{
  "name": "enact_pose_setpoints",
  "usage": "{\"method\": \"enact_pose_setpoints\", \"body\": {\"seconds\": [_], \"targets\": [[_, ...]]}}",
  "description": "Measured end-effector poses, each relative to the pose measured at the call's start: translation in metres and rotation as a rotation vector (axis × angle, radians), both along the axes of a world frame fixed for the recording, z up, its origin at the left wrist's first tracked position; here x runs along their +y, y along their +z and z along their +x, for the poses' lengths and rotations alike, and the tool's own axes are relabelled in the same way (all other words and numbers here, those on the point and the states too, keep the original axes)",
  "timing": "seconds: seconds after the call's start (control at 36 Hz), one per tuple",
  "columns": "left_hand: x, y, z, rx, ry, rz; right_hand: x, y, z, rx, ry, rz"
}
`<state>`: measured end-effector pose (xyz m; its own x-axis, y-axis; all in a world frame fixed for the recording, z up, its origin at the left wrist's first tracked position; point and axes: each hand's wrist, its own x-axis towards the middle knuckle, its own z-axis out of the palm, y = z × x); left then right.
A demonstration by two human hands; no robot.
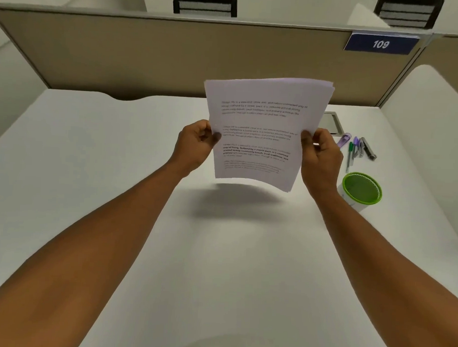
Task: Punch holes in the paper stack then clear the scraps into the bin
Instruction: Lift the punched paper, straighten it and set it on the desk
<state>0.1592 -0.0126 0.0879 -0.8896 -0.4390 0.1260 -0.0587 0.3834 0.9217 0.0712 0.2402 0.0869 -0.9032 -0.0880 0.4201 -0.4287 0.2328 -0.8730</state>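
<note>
A: Head view. Where's the paper stack [263,127]?

B: Lifted clear of the white desk [106,169], its shadow below it. Left hand [195,146] pinches its left edge, right hand [320,155] pinches its right edge, thumbs on the printed face.

A: Right of the stack?

B: Green-rimmed bin [362,188] near the right wrist. Beyond it, pens [350,151] and a metal hole punch [367,151], lying on the desk. Sign "109" [381,44] on the partition behind.

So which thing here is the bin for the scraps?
Look along the right side of the white desk, just beyond the right hand. The bin is a small round tub below the pens, the only thing with a bright green rim.
</note>
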Motion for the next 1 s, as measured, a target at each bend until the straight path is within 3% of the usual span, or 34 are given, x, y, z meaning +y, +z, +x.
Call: {"method": "enact_pose_setpoints", "body": {"seconds": [0.28,0.44,0.67,0.83,1.0], "targets": [[0.003,-0.003,-0.006,-0.019,0.016,-0.029,0.004,-0.010,-0.001,-0.042,-0.040,0.001],[0.010,-0.018,-0.005,-0.070,-0.016,-0.074,0.008,-0.029,0.001,-0.058,0.048,0.141],[0.011,-0.015,-0.007,-0.007,0.016,-0.097,0.013,-0.024,-0.006,-0.042,-0.009,0.124],[0.013,-0.021,-0.004,-0.104,-0.079,-0.128,0.017,-0.033,-0.008,-0.063,0.040,0.211],[0.018,-0.017,-0.009,-0.046,-0.057,-0.124,0.015,-0.029,-0.012,-0.037,-0.014,0.195]]}}
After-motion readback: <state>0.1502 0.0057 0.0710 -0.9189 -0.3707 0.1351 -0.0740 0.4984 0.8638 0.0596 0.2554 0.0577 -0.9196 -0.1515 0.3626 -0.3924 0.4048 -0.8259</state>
